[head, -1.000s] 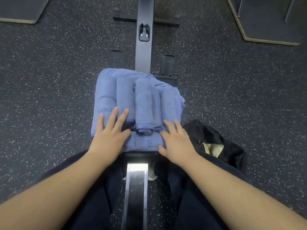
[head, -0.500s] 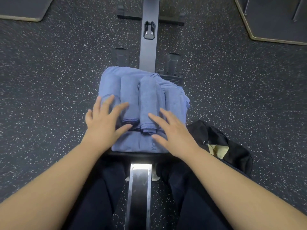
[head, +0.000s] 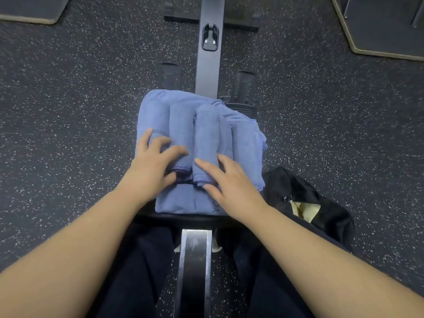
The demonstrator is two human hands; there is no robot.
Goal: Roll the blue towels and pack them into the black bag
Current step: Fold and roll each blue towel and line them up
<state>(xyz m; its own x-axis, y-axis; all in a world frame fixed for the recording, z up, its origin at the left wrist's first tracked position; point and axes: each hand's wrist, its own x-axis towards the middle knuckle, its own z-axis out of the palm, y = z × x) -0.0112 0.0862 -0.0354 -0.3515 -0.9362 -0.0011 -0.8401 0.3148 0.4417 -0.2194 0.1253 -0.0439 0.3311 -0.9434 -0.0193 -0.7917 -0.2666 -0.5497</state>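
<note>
Nearest to you, your dark-trousered legs (head: 128, 271) straddle a shiny metal rail (head: 195, 267) that runs away from you along the speckled rubber floor (head: 68, 134). Your two bare forearms reach forward over it.

Your left hand (head: 149, 171) lies on the near left part of the blue towels (head: 183, 125) — its fingers are spread and bent over the near end of the left roll, thumb tucked at the roll's hemmed edge, grasping it loosely. Your right hand (head: 229, 182) rests on the near end of the middle roll with its fingers straight and spread, released rather than clenched, the thumb touching the hem.

The towels sit in a pile on a dark seat (head: 183, 218) on the rail, of which only the near edge shows. Two or three rolled towels lie side by side, pointing away from you, on top of a flat towel that bears some dark lettering, mostly hidden by your right hand. More blue cloth is bunched loosely on the right side of the pile.

Just to the right of the pile, on the floor, is the black bag (head: 309, 203) — it gapes open and shows a pale yellow lining.

Beyond the towels the dark beam (head: 210, 65) of the machine runs on, with a black footrest (head: 245, 86) on each side. In the far corners lie dark mats (head: 29, 8) with pale edges.
</note>
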